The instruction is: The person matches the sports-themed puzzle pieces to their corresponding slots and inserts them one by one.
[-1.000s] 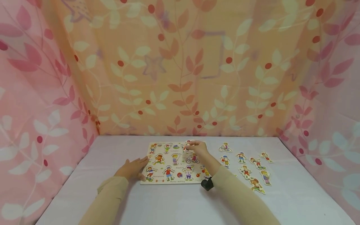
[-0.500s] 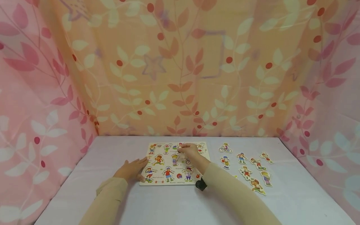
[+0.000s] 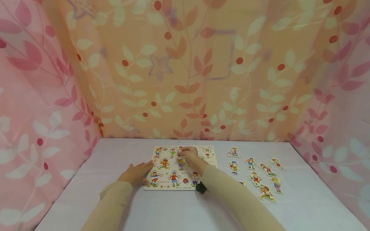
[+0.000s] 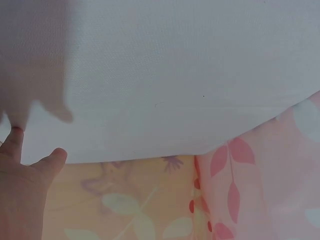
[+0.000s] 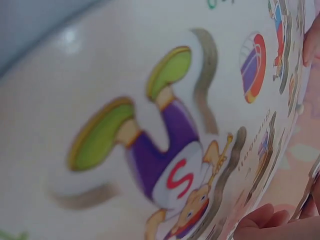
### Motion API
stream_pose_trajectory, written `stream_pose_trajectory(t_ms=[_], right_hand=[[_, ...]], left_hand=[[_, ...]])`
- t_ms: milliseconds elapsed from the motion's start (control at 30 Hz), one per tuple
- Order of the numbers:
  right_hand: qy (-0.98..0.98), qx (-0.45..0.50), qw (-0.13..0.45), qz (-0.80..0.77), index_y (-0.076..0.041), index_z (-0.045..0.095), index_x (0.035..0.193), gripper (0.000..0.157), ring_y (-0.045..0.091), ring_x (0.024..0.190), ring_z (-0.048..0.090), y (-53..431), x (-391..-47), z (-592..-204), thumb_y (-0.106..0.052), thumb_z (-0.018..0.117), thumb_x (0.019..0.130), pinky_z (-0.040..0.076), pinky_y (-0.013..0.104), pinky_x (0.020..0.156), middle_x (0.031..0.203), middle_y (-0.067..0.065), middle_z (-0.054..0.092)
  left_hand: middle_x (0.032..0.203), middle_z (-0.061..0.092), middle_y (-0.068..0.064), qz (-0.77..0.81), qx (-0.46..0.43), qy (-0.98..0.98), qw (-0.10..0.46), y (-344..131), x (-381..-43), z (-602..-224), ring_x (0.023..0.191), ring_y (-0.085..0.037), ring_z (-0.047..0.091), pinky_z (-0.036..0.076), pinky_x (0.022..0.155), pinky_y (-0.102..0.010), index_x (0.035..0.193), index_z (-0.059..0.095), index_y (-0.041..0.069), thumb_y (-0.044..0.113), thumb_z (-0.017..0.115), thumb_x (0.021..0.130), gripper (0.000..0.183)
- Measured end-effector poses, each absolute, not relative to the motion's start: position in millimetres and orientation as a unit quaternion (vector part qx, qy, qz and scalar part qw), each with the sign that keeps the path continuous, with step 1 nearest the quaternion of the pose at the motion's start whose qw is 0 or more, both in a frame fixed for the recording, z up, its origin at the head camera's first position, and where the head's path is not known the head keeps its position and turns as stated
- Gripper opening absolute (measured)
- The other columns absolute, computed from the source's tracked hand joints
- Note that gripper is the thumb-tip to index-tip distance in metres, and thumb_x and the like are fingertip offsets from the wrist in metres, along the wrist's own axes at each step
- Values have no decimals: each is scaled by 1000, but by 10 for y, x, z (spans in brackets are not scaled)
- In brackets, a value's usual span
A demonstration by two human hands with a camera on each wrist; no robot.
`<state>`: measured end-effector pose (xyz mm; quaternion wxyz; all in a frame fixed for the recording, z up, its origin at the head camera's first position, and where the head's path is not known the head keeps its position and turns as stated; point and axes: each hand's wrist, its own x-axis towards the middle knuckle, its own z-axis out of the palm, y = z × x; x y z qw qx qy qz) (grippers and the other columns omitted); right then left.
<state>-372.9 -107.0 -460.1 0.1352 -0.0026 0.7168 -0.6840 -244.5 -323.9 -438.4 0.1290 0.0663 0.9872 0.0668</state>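
A white puzzle board (image 3: 189,187) printed with sporting children lies flat on the table. My left hand (image 3: 137,172) rests at its left edge, fingers straight; the left wrist view catches part of the same hand (image 4: 22,175). Over the upper middle of the board, my right hand (image 3: 189,155) pinches a small child-shaped puzzle piece (image 3: 180,149), mostly hidden by the fingers. At the lower right of the right wrist view, the right hand's fingers (image 5: 270,224) hold the thin piece edge-on. A printed child in purple trousers (image 5: 162,150) fills much of that view.
Several loose puzzle pieces lie on the white table (image 3: 173,211) right of the board, among them a cyclist (image 3: 233,152) and a runner (image 3: 267,194). A black wrist strap part (image 3: 201,188) overlaps the board's front edge. Floral curtains (image 3: 185,70) enclose the table's back and sides.
My right hand has moved left across the upper part of the board with the pinched piece, uncovering the racket-playing child at the upper right. My left hand stays at the board's edge.
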Motion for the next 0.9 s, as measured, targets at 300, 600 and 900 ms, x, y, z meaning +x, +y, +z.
stream_pose_trajectory(t_ms=[300, 600, 900], right_hand=[[727, 10, 141, -671, -1, 69, 95, 14, 18, 88, 58, -1187, -3783, -4690, -3, 76, 82, 51, 30, 82, 98, 9, 64], [743, 5, 144, -654, -2, 66, 89, 13, 17, 81, 59, -1275, -3886, -4701, -3, 76, 82, 50, 26, 70, 96, 9, 61], [744, -26, 153, -650, 3, 66, 100, 20, 22, 91, 60, -1338, -3866, -4626, -4, 75, 83, 53, 32, 81, 104, 12, 62]], left_hand=[[154, 36, -12, 66, 70, 988, 123, -3243, -2436, -4428, 138, -39, 35, 20, 104, -73, 146, 42, 2, 33, 78, 73, 86], [154, 35, -11, 71, 65, 987, 128, -3240, -2452, -4415, 138, -39, 33, 19, 105, -72, 146, 42, 3, 34, 77, 73, 87], [154, 36, -9, 54, 59, 989, 123, -3230, -2454, -4412, 138, -37, 34, 20, 106, -71, 146, 42, 4, 35, 78, 72, 88]])
